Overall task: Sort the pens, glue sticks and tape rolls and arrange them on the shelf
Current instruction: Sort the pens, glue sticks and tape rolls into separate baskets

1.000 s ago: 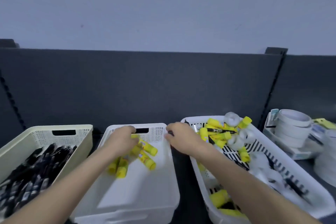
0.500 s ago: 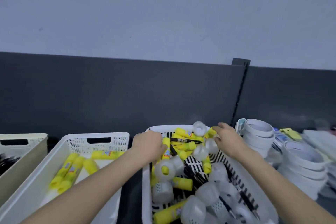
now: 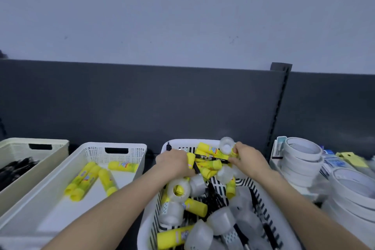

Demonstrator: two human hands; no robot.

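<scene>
A white slotted basket [image 3: 269,205] in front of me holds a mixed heap of yellow glue sticks [image 3: 211,151], clear tape rolls [image 3: 179,190] and black pens [image 3: 211,156]. My left hand [image 3: 172,163] is down in the heap, its fingers curled round a yellow glue stick [image 3: 190,159]. My right hand [image 3: 246,158] pinches another yellow glue stick [image 3: 235,154] at the far end of the basket, beside a clear tape roll [image 3: 226,145]. To the left, a white bin [image 3: 91,148] holds several glue sticks [image 3: 85,178].
A cream bin [image 3: 12,144] with black pens [image 3: 14,167] stands at the far left. Stacks of large white tape rolls [image 3: 302,154] sit to the right of the basket. A dark shelf back panel [image 3: 142,103] rises behind everything, with an upright post [image 3: 279,97].
Both hands have moved right, from the glue stick bin to the mixed basket. The left hand left its glue sticks in the bin. Each hand has now closed on a glue stick.
</scene>
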